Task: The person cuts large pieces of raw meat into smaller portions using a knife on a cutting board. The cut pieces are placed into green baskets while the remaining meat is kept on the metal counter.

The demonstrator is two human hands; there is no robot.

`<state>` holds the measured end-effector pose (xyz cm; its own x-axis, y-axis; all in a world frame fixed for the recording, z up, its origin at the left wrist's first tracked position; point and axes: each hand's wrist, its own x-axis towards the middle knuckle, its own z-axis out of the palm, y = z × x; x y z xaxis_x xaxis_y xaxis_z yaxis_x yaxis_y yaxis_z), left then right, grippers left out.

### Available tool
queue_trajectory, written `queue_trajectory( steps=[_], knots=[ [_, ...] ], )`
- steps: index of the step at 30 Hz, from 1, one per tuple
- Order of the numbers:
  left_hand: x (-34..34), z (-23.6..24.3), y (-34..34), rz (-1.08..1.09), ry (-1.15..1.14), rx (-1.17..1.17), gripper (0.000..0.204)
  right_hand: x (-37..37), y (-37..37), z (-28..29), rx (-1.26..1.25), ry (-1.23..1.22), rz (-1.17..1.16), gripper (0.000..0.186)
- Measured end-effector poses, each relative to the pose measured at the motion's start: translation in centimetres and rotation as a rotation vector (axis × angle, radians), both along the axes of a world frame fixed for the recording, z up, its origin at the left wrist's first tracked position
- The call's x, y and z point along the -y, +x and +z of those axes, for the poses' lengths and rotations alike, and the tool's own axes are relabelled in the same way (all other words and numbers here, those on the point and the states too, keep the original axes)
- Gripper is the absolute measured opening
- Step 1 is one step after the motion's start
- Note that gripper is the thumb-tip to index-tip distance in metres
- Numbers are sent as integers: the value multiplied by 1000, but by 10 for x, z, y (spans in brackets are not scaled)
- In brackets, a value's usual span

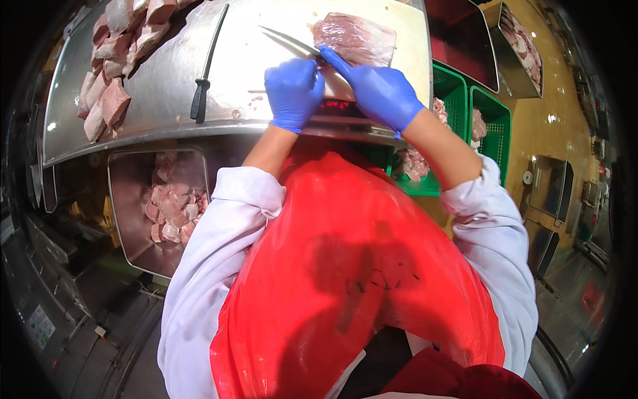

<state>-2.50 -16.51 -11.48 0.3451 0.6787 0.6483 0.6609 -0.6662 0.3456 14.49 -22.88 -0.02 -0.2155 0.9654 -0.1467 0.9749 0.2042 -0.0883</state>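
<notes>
Holding, apparently, slim steel knife [287,39] in blue-gloved right hand [383,90]; keep curled blue-gloved left hand [292,95] (contents hidden) off edge.

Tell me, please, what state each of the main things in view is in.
Left hand: gloved, curled; contents hidden
Right hand: gloved, index finger extended, on the knife
Knife: blade bare
Slab: raw, flat on the board
Sharpening rod: lying on the steel table
Chunks: raw, heaped
Bin: open, partly filled
Display: lit red
</notes>
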Motion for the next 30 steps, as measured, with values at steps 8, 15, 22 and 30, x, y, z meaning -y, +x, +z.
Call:
queue_trajectory(
  steps=[8,15,22,30],
  knots=[
    [-10,31,-36,-151,-426,410,6,136,86,29,67,-185,-67,90],
    [-37,127,10,-509,-505,366,12,259,119,-20,-535,33,-441,85],
    [-141,86,103,-667,-667,174,40,227,78,-34,-1453,340,-878,59],
    [-173,-12,52,-648,-929,221,19,8,21,-38,-1963,292,-716,33]
  ],
)
